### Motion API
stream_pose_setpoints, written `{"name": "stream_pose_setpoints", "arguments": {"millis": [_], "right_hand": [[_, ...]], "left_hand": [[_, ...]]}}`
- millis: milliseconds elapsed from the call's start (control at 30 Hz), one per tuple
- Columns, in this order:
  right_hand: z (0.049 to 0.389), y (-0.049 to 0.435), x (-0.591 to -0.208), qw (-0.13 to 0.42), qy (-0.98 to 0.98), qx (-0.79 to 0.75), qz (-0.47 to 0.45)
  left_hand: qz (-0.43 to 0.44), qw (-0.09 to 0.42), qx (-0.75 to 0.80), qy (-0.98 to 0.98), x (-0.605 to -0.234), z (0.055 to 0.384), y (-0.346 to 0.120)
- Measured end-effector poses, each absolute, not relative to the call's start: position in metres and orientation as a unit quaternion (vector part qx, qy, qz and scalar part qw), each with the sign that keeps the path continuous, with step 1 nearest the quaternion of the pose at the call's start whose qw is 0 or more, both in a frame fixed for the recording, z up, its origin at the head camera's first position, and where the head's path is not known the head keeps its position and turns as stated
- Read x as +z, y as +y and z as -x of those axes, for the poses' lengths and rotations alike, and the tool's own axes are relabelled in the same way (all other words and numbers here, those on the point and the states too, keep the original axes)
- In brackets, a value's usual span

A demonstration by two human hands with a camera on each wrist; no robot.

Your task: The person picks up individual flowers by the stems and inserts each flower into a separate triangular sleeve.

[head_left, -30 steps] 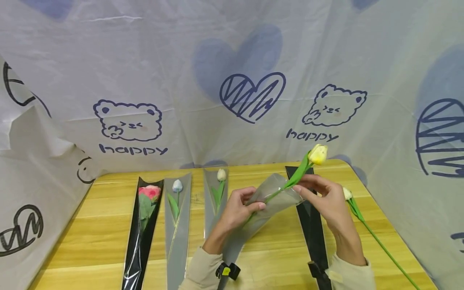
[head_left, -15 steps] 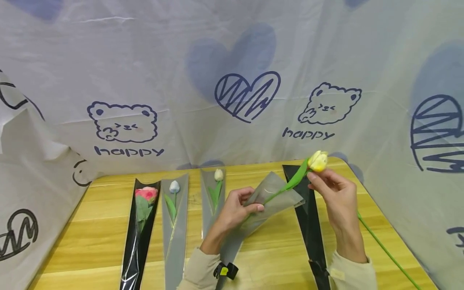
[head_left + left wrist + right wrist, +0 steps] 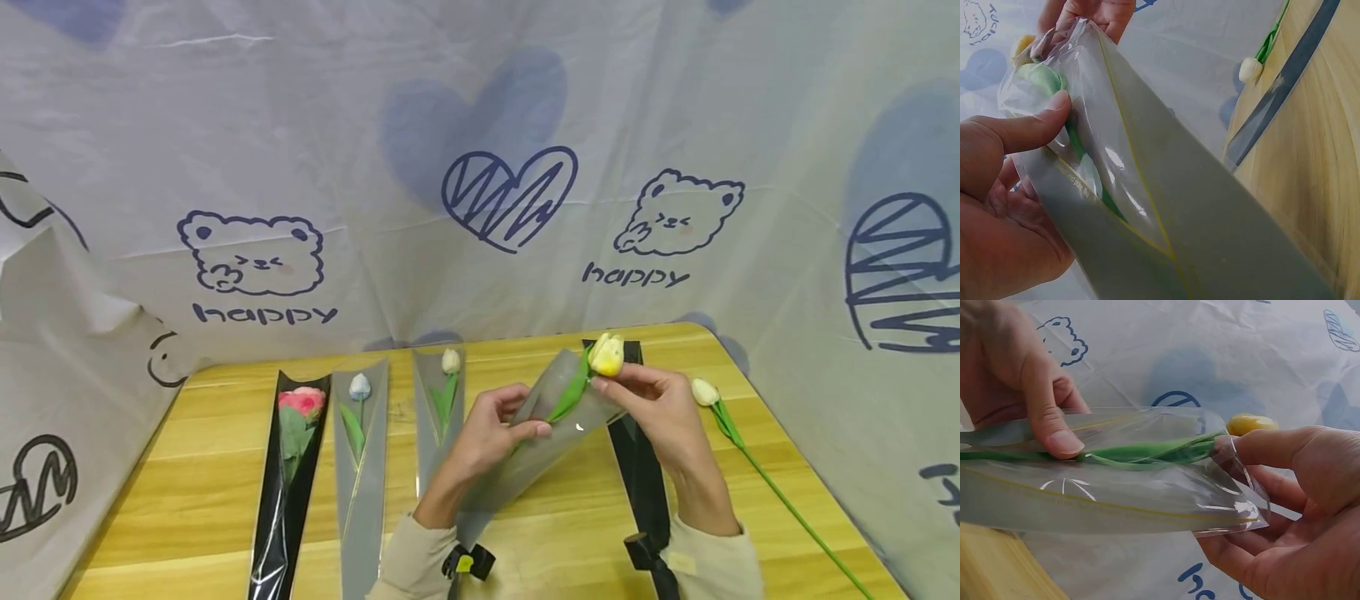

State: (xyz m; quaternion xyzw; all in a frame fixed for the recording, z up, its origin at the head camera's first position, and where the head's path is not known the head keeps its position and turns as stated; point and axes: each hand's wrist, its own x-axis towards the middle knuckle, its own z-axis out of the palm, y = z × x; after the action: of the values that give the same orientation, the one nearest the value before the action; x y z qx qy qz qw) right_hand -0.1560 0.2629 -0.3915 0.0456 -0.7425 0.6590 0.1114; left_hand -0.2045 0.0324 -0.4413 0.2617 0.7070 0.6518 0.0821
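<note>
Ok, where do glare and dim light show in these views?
Head: fairly even light, one small glint on the grey sleeve; left wrist: dimmer, muted picture, white streaks on the sleeve's clear front; right wrist: bright glare at the sleeve's open end, beside the right hand.

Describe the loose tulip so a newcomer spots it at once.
On the wooden table, look right, past the right hand. The loose tulip lies there, white bloom toward the far edge, long green stem slanting to the near right. Unlike the yellow tulip in the hands and the sleeved white tulip at left, it has no sleeve.
</note>
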Motion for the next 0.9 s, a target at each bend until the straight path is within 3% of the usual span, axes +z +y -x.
{"name": "stream_pose_setpoints", "arguments": {"millis": [200,433,700,900], "right_hand": [[0.1544,0.2652,-0.3881,0.085,-0.732,0.676,-0.005],[0.1533,0.2663,-0.3853,0.148,-0.685,0.713,0.024],[0.1535,0.2673,-0.3892,0.107,-0.737,0.666,-0.038],[0.1531,0.2647,-0.3883,0.086,-0.765,0.637,-0.045]], "left_hand": [[-0.279,0.106,0.646,0.703,-0.4401,0.2045,0.0319],[-0.305,0.185,0.619,0.7,-0.4445,0.2044,0.0277],[-0.311,0.128,0.613,0.715,-0.443,0.2019,0.0304],[-0.294,0.123,0.614,0.722,-0.4428,0.2023,0.0294]]}}
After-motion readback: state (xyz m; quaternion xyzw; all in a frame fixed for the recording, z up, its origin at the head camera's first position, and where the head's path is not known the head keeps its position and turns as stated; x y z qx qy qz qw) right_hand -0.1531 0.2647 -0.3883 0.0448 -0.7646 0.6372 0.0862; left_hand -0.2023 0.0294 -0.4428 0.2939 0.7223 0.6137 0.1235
